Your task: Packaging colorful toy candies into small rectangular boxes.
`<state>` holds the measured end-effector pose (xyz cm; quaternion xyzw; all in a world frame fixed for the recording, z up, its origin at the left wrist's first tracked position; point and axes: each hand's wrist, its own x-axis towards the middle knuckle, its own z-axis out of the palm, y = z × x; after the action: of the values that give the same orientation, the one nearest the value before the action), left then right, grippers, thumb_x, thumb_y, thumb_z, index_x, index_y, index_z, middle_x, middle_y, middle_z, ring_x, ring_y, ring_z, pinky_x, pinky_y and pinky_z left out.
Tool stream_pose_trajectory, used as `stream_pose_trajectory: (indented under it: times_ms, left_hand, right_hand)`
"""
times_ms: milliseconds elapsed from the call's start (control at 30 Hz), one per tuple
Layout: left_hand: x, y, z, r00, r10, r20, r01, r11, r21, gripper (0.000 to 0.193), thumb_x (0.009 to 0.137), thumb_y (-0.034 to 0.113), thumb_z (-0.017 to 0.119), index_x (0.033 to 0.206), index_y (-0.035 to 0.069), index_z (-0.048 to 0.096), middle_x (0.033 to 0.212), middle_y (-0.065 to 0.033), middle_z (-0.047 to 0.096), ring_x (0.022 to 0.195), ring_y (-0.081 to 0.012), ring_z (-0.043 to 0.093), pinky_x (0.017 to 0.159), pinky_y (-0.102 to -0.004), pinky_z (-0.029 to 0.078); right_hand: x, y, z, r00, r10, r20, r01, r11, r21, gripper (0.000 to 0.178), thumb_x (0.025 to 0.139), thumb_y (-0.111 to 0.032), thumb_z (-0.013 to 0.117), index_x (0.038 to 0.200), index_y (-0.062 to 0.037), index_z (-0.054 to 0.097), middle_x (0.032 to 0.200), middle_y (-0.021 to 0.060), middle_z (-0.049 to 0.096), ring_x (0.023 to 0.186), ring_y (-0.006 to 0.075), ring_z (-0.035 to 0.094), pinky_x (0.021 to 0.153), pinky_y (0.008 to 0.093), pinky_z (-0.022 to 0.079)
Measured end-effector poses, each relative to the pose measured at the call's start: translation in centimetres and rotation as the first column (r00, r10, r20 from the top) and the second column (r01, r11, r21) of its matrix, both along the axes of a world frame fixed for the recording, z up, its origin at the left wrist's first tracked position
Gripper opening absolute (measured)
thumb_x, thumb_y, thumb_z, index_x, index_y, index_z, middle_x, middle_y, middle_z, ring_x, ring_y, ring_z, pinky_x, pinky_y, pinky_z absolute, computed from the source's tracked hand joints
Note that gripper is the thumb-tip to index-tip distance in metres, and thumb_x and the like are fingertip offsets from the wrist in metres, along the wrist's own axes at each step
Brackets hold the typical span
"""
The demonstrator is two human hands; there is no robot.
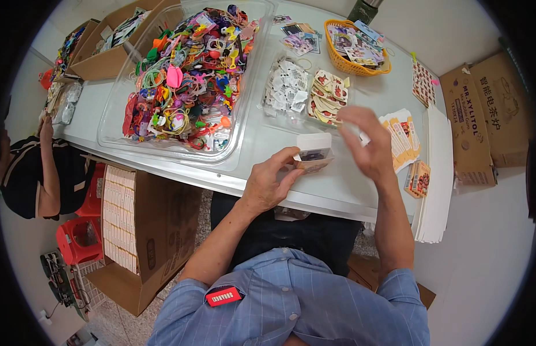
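My left hand (264, 183) grips a small open carton (315, 166) between thumb and fingers, above the table's near edge. Its white flap stands up, and something dark shows inside. To the right of the carton, my right hand (369, 141) is raised and slightly blurred, with its fingers closed around a small white packet (363, 137). Beyond the hands sit a clear tray of small white packets (286, 86) and another holding red-and-cream printed cut-out cards (328, 95).
A large clear bin (236, 141) heaped with colourful small toys fills the table's left. An orange basket (351, 68) of cards stands at the back. Orange flat cartons (401, 138) lie at right beside stacked white card strips (435, 190). A person (40, 167) is at far left.
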<state>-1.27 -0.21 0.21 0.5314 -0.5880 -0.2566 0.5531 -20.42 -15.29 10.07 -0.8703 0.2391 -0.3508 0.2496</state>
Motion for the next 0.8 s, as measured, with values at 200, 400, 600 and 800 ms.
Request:
stream_pose_trajectory:
  times_ms: [200,400,600,800]
  left_hand:
    - [-0.1,-0.3,-0.6,0.999,0.021,-0.045,-0.024,0.998,-0.063,0.053,0.089,0.005,0.077,0.136,0.006,0.053,0.103,-0.0187,0.074,0.092,-0.0307,0.076,0.077,-0.0376,0.061]
    - [0.0,0.1,-0.2,0.999,0.013,-0.046,-0.013,1.000,-0.001,0.051,0.089,0.006,0.077,0.135,0.006,0.054,0.102,-0.0185,0.074,0.092,-0.0303,0.076,0.079,-0.0376,0.060]
    - [0.1,0.0,-0.3,0.998,-0.002,-0.057,0.004,1.000,0.024,0.051,0.091,0.008,0.076,0.137,0.009,0.053,0.101,-0.0177,0.074,0.092,-0.0301,0.076,0.079,-0.0381,0.060]
    - [0.0,-0.1,-0.3,0.997,-0.001,-0.083,0.003,1.000,0.030,0.053,0.090,0.008,0.077,0.137,0.009,0.052,0.101,-0.0174,0.074,0.090,-0.0309,0.076,0.078,-0.0379,0.060]
  right_hand:
    - [1.8,-8.0,-3.9,0.883,-0.355,-0.307,0.271,0.920,-0.283,0.022,0.093,-0.014,0.065,0.111,-0.0029,0.071,0.120,0.0161,0.070,0.129,0.0356,0.055,0.111,0.0487,0.039]
    - [3.8,-9.6,-3.9,0.661,-0.472,-0.583,0.185,0.856,-0.483,0.021,0.096,-0.017,0.061,0.106,-0.0043,0.073,0.114,0.0161,0.072,0.138,0.0351,0.047,0.119,0.0534,0.027]
    - [3.1,-8.3,-2.7,0.738,-0.429,-0.521,0.242,0.889,-0.389,0.019,0.095,-0.015,0.062,0.104,-0.0032,0.075,0.105,0.0146,0.074,0.130,0.0298,0.056,0.118,0.0529,0.028]
    - [1.1,-5.8,-0.6,0.977,-0.186,-0.102,0.205,0.953,0.224,0.017,0.092,-0.014,0.070,0.103,-0.0024,0.075,0.117,0.0131,0.072,0.131,0.0287,0.057,0.116,0.0479,0.034]
